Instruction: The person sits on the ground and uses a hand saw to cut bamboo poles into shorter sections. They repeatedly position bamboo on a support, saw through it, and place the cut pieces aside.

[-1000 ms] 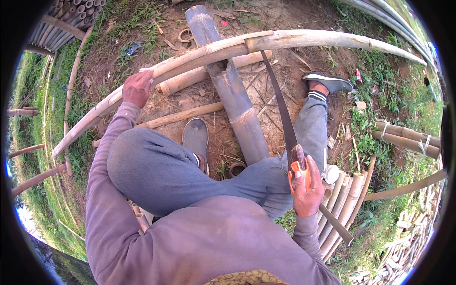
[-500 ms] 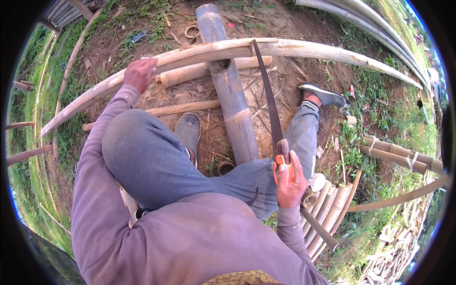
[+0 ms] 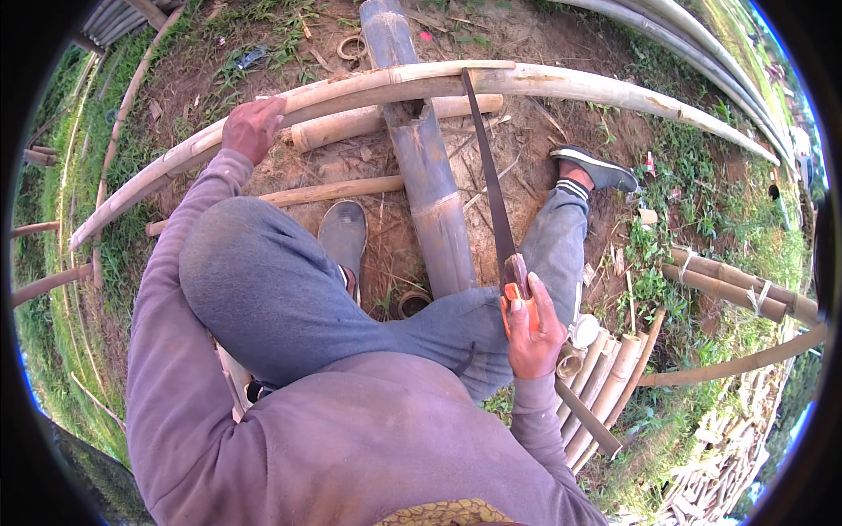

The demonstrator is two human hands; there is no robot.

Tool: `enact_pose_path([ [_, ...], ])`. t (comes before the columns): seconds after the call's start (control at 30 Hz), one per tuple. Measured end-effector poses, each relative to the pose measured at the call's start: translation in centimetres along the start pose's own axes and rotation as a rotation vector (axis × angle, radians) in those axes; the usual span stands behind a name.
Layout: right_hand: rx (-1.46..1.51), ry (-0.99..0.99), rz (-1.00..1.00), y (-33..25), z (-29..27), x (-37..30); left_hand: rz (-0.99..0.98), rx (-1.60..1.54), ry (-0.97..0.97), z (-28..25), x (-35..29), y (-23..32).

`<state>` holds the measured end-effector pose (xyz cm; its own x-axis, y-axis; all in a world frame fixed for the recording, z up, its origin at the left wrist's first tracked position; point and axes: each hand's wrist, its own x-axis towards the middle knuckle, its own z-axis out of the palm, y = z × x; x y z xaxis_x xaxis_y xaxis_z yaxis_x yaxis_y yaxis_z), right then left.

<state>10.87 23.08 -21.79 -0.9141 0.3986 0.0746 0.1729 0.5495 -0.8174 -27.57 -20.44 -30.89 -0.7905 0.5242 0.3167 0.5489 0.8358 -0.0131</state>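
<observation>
A long pale bamboo pole (image 3: pixel 596 86) lies crosswise in front of me, looking bowed in this view. My left hand (image 3: pixel 253 130) is closed on its left part, the fingers over the top. My right hand (image 3: pixel 538 335) grips a handsaw by its orange handle (image 3: pixel 517 309), beside my right knee. The long dark saw blade (image 3: pixel 493 188) points away from me, and its far end meets the pole where a cut step shows. Beneath the pole runs a thick grey bamboo trunk (image 3: pixel 436 219), pointing away from me. How deep the blade sits cannot be seen.
A shorter bamboo piece (image 3: pixel 338 131) lies behind the trunk, a thin pole (image 3: pixel 338 189) nearer. Cut bamboo lengths (image 3: pixel 605 394) and a flat blade (image 3: pixel 589 419) sit by my right forearm. Tied poles (image 3: pixel 732 285) stand at right; long poles (image 3: pixel 693 44) lie far right.
The whole view has shifted slightly, with the pole and both hands a little higher in it. Both grips are the same, and the saw tip remains at the step in the pole.
</observation>
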Motion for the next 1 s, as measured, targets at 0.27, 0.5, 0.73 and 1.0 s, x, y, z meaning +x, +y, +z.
enact_pose_path([
  [0.27, -0.022, -0.013, 0.014, -2.1, -0.1, 0.4, -0.002, -0.032, 0.037, 0.3, -0.6, 0.1],
  [0.5, 0.041, -0.008, 0.063, -2.2, -0.5, 0.3, -0.009, -0.051, 0.046, -0.1, -0.4, 0.7],
  [0.73, -0.043, -0.006, 0.04, -1.8, -0.8, -0.1, 0.011, -0.019, 0.049, 0.7, -0.8, 0.3],
  [1.0, 0.198, 0.201, 0.183, -2.1, -4.4, -3.7, -0.052, -0.048, 0.059, -0.8, -2.0, 1.3],
])
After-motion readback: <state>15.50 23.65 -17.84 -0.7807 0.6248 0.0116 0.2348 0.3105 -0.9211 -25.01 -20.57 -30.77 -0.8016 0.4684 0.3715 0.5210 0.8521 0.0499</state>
